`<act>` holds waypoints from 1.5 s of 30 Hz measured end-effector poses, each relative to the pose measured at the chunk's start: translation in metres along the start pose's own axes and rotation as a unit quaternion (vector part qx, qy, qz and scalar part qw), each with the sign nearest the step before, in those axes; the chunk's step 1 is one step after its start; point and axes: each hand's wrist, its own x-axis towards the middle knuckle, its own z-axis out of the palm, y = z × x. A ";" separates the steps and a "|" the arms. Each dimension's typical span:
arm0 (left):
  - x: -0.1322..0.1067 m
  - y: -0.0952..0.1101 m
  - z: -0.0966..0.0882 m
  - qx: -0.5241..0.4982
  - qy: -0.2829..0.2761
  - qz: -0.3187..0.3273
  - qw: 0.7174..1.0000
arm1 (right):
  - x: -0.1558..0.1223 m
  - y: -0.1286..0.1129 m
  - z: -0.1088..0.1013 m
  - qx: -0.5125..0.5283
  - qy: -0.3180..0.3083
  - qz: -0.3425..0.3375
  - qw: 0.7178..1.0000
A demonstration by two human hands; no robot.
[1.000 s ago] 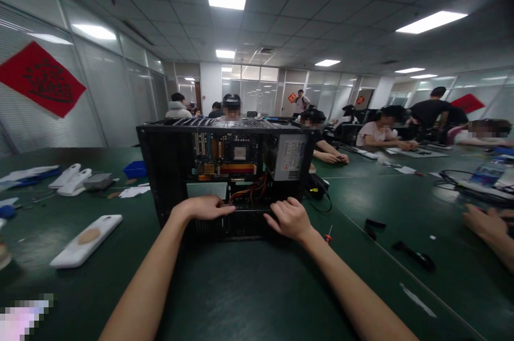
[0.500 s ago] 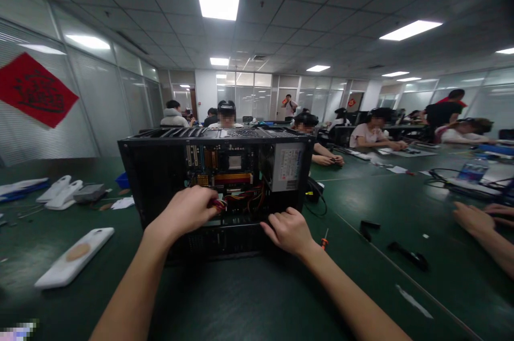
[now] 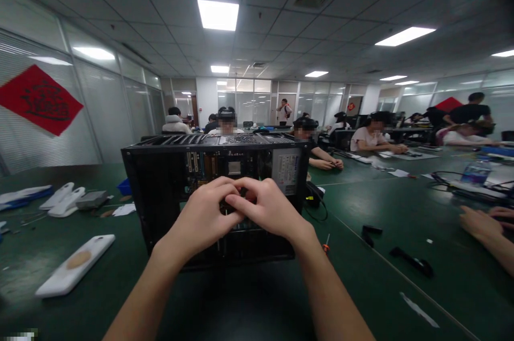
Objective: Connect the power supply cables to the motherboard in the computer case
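A black computer case (image 3: 160, 186) stands on the green table in front of me, its open side facing me. Inside are a motherboard with a square metal processor (image 3: 234, 168), pale expansion slots (image 3: 193, 161) and a power supply (image 3: 286, 167) with a white label at the upper right. My left hand (image 3: 206, 210) and my right hand (image 3: 269, 204) meet before the board, fingers bent and fingertips together. The bundle of coloured power cables seen in my left fingers earlier is now mostly covered by the hands. What my right fingers pinch is hidden.
An orange-handled screwdriver (image 3: 326, 244) and black plastic parts (image 3: 412, 262) lie at right. A white power bank (image 3: 76, 266) lies at left, near a grey box (image 3: 91, 200). A black cable (image 3: 319, 207) sits behind the case. Another person's hand (image 3: 480, 223) rests at far right.
My right hand has left the case's lower edge and moved up and left to meet my left hand. The left hand has shifted slightly right. The view has tilted up a little.
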 end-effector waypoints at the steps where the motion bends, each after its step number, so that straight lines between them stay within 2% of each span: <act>1: -0.001 0.001 -0.003 -0.035 -0.014 -0.004 0.999 | 0.000 -0.001 -0.007 0.012 -0.005 0.003 1.000; 3: -0.003 0.002 -0.009 -0.059 -0.026 -0.003 0.998 | -0.004 0.000 -0.017 0.042 -0.011 0.017 0.999; 7: -0.004 0.003 -0.014 -0.039 0.014 0.005 0.999 | -0.013 0.009 -0.026 0.135 -0.036 0.075 0.987; 10: -0.005 0.000 -0.013 -0.024 0.024 -0.007 0.999 | -0.011 0.012 -0.024 0.197 -0.034 0.116 0.973; 15: -0.010 -0.007 -0.013 -0.025 0.055 -0.017 0.998 | -0.003 0.007 -0.017 0.224 0.013 0.163 0.961; 22: -0.015 -0.022 -0.026 -0.014 0.055 -0.021 0.998 | 0.001 -0.006 -0.009 0.210 0.003 0.140 0.968; 27: -0.015 -0.022 -0.030 -0.021 0.048 0.002 0.999 | -0.001 -0.006 0.004 0.186 -0.054 0.133 0.972; 31: -0.013 -0.016 -0.030 -0.023 0.038 0.023 0.999 | -0.003 -0.002 0.011 0.198 -0.026 0.141 0.970; 36: -0.009 -0.013 -0.027 -0.030 0.032 0.044 0.998 | -0.006 -0.001 0.005 0.228 0.019 0.158 0.960; 41: -0.007 -0.013 -0.022 -0.046 0.055 0.056 0.996 | -0.008 -0.003 0.000 0.242 0.024 0.161 0.957; 45: -0.007 -0.013 -0.022 -0.041 0.070 0.036 0.996 | -0.009 -0.006 0.001 0.234 0.018 0.152 0.960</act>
